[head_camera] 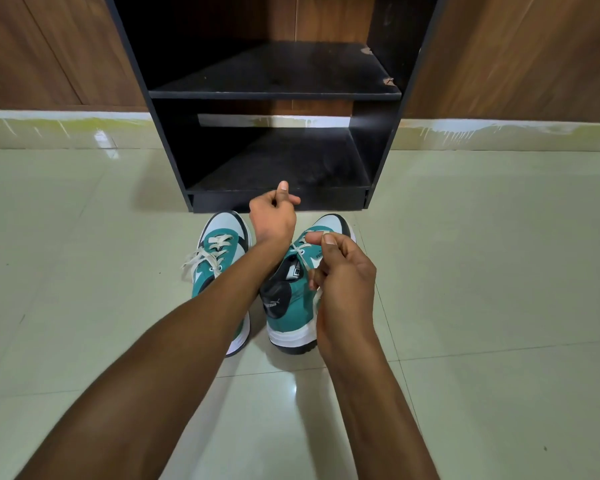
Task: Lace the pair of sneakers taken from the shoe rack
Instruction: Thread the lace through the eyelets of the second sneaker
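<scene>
Left hand (274, 216): raised past the toes toward 12 o'clock, my fingers curled in with the thumb up; I cannot tell whether this grip pinches a lace end
Right hand (343, 271): at 3 o'clock of the right sneaker, my thumb and forefinger pinching the white lace (303, 259) that runs up from its eyelets
Right sneaker (298, 289): teal and white, on the floor (482, 271), toe toward 12 o'clock, tongue open, only partly laced near the toe
Left sneaker (219, 251): just beside the other at its 9 o'clock, my left forearm crossing over its heel; 2 rows laced, loose lace ends (196, 258) trailing out toward 9 o'clock onto the tiles
Shoe rack (274, 95): black, 2 shelves, standing at 12 o'clock of the pair, near the toes, against a wood-panelled wall (534, 53)
Floor: pale glossy tiles, both sneakers resting on it
</scene>
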